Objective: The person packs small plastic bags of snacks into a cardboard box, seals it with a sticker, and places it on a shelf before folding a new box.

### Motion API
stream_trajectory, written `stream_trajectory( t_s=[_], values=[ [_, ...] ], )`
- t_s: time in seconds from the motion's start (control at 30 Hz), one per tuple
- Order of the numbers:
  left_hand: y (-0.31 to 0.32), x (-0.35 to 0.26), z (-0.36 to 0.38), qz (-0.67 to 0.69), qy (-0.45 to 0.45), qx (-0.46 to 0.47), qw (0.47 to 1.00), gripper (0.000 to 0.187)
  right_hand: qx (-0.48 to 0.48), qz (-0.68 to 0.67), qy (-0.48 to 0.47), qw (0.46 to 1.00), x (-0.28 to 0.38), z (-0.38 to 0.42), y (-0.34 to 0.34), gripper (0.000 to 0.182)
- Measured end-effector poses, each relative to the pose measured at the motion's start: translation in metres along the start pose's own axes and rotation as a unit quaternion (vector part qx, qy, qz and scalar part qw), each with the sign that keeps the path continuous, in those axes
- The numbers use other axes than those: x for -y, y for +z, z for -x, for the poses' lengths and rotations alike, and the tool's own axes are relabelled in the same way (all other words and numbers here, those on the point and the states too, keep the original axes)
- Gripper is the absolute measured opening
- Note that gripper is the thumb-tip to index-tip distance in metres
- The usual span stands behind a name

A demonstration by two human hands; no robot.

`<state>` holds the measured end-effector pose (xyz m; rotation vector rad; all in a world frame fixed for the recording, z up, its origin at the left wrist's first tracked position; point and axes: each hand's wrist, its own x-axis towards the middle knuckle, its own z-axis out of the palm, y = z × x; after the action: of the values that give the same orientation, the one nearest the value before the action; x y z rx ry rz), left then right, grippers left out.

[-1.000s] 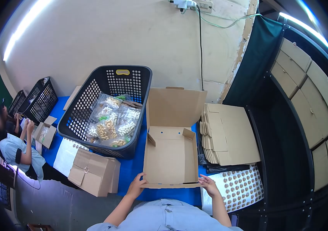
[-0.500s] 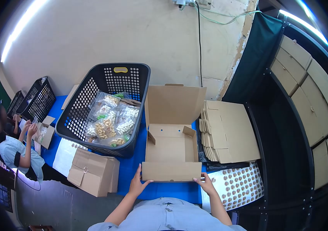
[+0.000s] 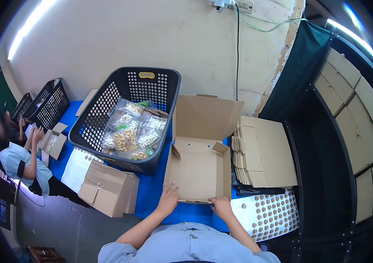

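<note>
An open cardboard box (image 3: 198, 171) lies on the blue table (image 3: 149, 197) in front of me, its lid raised at the back and small side flaps angled inward. My left hand (image 3: 169, 199) rests at the box's near left corner with its fingers spread. At the near right edge, my right hand (image 3: 221, 207) has its fingers bent over the front wall, thumb low. Left of the box stands a dark perforated basket (image 3: 147, 166) with clear bags (image 3: 129, 131) of white, tan and green pieces.
Flattened cartons (image 3: 269, 153) are stacked on the right, above a sticker sheet (image 3: 269, 215). Closed boxes (image 3: 107, 188) sit at the near left, beside another sticker sheet (image 3: 75, 168). A co-worker (image 3: 29, 162) handles an open box at far left. Dark shelving holds boxes (image 3: 355, 127) at right.
The box's front panel, upright before, is now folded inward and down. My hands have moved from its outer ends onto the near edge. The whole view has shifted slightly.
</note>
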<state>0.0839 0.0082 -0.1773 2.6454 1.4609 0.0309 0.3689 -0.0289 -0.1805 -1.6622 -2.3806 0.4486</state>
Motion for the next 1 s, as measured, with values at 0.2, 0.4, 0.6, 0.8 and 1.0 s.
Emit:
stream_trajectory(
  t_s=[0.2, 0.4, 0.6, 0.8, 1.0],
  values=[
    [0.028, 0.017, -0.033, 0.088, 0.045, 0.127, 0.987, 0.030, 0.161, 0.028, 0.083, 0.983, -0.009, -0.032, 0.006, 0.030],
    [0.037, 0.019, -0.035, 0.167, 0.011, 0.183, 0.969, 0.026, 0.204, 0.017, 0.066, 0.976, -0.017, -0.033, 0.014, 0.027],
    [0.036, 0.011, -0.021, 0.161, -0.007, 0.215, 0.963, 0.023, 0.242, 0.024, 0.101, 0.965, -0.012, -0.021, 0.021, 0.026],
    [0.031, -0.004, 0.011, 0.215, 0.003, 0.254, 0.943, 0.025, 0.291, -0.021, 0.085, 0.953, 0.002, 0.011, 0.016, 0.032],
    [-0.022, -0.014, 0.035, 0.449, 0.030, 0.146, 0.881, 0.041, 0.028, -0.495, 0.126, 0.859, -0.004, 0.037, -0.015, 0.043]
  ],
)
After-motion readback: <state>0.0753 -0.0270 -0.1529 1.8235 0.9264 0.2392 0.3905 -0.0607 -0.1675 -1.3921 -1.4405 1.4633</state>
